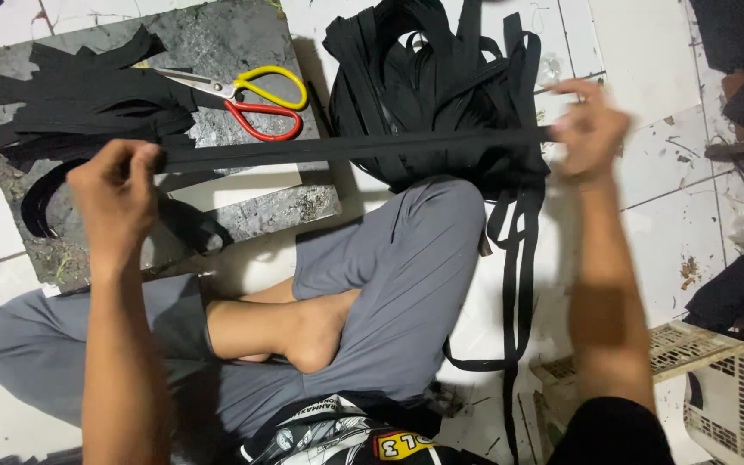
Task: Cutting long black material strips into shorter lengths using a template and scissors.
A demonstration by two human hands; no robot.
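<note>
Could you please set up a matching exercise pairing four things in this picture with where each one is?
Things:
1. scissors
2. black strap
3. heap of black straps
4. white plastic crate

Places:
A. stretched taut between the left hand and the right hand
B. at the lower right, beside the right forearm
C. lying on the dark slab, next to the cut strap pieces
D. piled on the tiled floor, beyond the grey-trousered knee

Pairs: 1-C, 2-A, 3-D, 4-B

Scissors (251,102) on dark slab (234,39); white crate (716,379) lower right, contents unclear.
</note>
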